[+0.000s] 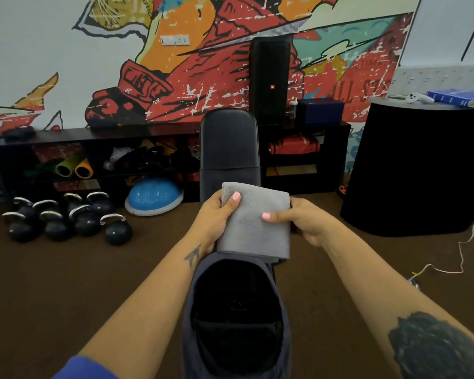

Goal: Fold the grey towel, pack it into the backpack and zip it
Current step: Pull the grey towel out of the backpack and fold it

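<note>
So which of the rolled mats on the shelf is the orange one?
The right-hand rolled mat of the pair is orange; the one touching it on the left is green. Both show open ends.

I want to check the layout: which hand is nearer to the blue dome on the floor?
Left. The left hand grips the towel edge on the blue dome side; the right hand grips the opposite edge.

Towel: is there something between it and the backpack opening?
Nothing visible. Both hands, left and right, hold the folded towel just beyond the backpack, whose main compartment is unzipped and gaping.
</note>
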